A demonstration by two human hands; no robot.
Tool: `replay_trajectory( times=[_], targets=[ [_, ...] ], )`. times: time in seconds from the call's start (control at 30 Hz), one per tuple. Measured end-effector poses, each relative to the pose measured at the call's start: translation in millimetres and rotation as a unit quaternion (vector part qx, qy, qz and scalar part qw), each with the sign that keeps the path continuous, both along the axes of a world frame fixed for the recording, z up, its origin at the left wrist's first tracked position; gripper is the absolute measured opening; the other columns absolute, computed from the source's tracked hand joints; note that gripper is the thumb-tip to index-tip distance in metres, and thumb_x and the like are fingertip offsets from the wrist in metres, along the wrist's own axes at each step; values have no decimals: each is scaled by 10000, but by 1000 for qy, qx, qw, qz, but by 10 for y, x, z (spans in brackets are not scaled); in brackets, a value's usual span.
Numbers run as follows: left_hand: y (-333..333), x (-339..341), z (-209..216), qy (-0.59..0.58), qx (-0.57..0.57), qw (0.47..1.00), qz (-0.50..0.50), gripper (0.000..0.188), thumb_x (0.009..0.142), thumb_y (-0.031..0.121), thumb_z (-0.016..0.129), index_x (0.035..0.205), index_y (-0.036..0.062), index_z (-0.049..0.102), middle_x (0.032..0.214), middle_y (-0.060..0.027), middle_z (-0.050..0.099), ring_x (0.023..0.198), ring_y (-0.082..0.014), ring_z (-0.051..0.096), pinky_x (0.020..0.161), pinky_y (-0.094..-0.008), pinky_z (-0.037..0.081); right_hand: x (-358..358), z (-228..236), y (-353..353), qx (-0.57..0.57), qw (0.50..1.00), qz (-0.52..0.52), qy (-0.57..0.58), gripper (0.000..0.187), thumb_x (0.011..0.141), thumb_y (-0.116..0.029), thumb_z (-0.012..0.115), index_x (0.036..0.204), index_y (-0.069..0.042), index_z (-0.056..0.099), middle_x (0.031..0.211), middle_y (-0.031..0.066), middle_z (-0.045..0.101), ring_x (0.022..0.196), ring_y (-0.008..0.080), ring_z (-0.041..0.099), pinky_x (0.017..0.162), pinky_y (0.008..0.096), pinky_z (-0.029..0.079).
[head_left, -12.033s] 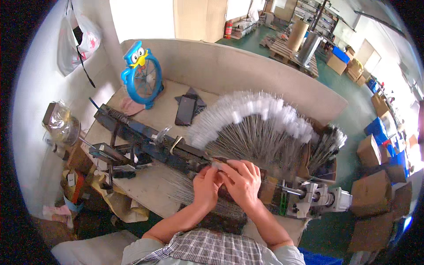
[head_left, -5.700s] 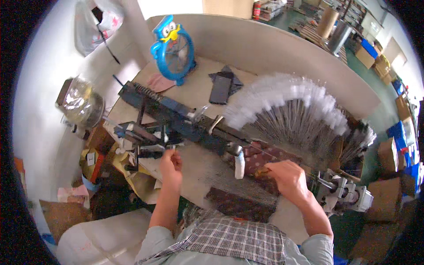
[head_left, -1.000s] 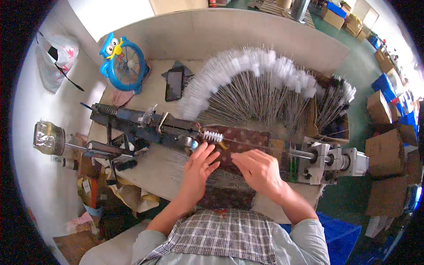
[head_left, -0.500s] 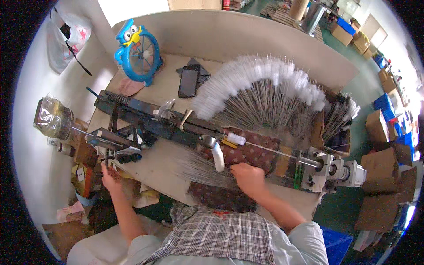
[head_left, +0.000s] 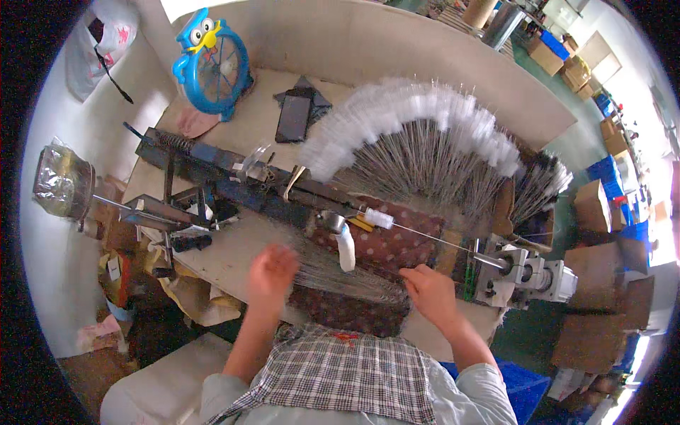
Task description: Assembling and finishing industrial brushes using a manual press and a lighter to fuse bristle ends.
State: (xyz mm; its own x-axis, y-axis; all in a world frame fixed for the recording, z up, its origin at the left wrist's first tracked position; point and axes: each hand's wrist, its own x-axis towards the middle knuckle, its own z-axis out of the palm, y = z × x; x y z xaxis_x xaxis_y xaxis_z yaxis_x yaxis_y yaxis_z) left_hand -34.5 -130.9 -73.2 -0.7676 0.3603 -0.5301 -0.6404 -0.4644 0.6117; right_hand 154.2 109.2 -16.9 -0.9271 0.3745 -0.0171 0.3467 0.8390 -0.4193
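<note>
My right hand (head_left: 431, 292) is closed in a pinch at the right end of a pile of thin metal wires (head_left: 340, 276), seemingly on a thin wire. Smeared by motion, my left hand (head_left: 274, 269) hovers near the pile's left end; its fingers cannot be made out. Across the bench runs a dark metal machine (head_left: 262, 195) with a white-wrapped lever handle (head_left: 345, 251). A small white bottle brush (head_left: 379, 218) sits in line with it, its wire stem reaching right to a metal spindle (head_left: 494, 261).
Finished white brushes (head_left: 425, 113) fan out behind the machine, with more in a cardboard box (head_left: 504, 205). A blue duck-shaped fan (head_left: 188, 74) and a dark phone (head_left: 293, 119) stand farther back. A foil-covered motor (head_left: 62, 180) is at left; a dotted cloth (head_left: 414, 244) covers part of the bench.
My left hand has left the crank lever at the far left and swung right toward the wire pile. My right hand has shifted right and slightly nearer me.
</note>
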Motion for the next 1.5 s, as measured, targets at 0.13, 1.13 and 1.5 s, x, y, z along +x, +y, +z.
replay_trajectory(
  times=[0.13,1.13,1.5],
  targets=[
    [791,358,328,84,-29,988,-130,253,872,235,519,1036,42,523,997,-91,581,882,-195,564,792,-377,469,120,-5,-28,7,998,30,-46,267,773,-105,574,1040,-104,591,886,101,569,740,302,604,604,400,504],
    [2183,725,741,775,-165,520,-318,306,790,119,588,1085,85,514,938,-83,571,771,-309,594,612,-393,495,50,829,705,11,969,-128,209,169,780,3,573,940,-15,625,821,126,632,651,259,612,605,326,493],
    [2281,133,495,823,-399,335,-225,215,744,172,613,931,66,595,829,-76,563,756,-251,594,631,-376,489,67,814,891,-31,994,-17,105,109,709,-188,679,786,-117,710,703,77,635,700,264,584,653,363,478]
  ],
)
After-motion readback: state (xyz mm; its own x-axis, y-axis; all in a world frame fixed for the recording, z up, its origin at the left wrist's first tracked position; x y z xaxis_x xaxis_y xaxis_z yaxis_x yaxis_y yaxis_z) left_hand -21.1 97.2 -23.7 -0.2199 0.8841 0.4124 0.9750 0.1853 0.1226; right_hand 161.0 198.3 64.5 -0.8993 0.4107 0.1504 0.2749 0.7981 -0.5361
